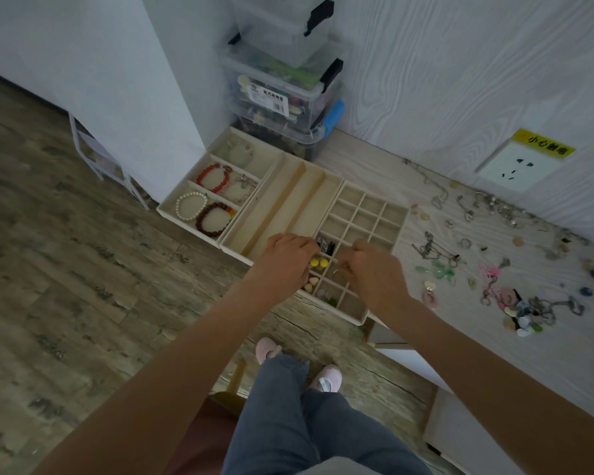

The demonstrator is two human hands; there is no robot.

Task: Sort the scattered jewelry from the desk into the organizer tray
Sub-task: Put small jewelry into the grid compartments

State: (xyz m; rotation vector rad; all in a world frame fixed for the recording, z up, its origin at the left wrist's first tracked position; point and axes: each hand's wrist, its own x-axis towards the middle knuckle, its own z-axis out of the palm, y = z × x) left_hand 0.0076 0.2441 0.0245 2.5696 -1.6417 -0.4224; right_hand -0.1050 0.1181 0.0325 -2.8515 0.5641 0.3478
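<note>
Head view looks down on a pale wood-grain table set against a white wall. Three beige trays sit side by side at its near-left edge. At far left, the bracelet tray holds a white pearl bracelet, a dark red bracelet just beside it, a brighter red bracelet in the next section back, and some pale pieces farther back. In the middle, the long tray has lengthwise channels. On the right, the grid tray has many small square cells; two yellow beads lie in one near cell, a dark piece in the cell behind, and pale heart-shaped pieces in a cell nearer the edge. Both hands are over the near cells of the grid tray. Left hand has its fingers curled down at the tray's left edge; whether it holds anything cannot be told. Right hand has its fingers curled, pinching a thin ring-like piece over a cell right of the yellow beads. Loose jewelry is scattered on the table right of the trays: chains, green stones, pink pieces, a heap of pendants. Stacked clear boxes stand in the back corner, and a wall socket sits under a yellow label. Below are jeans and pink slippers on a wood floor.
</note>
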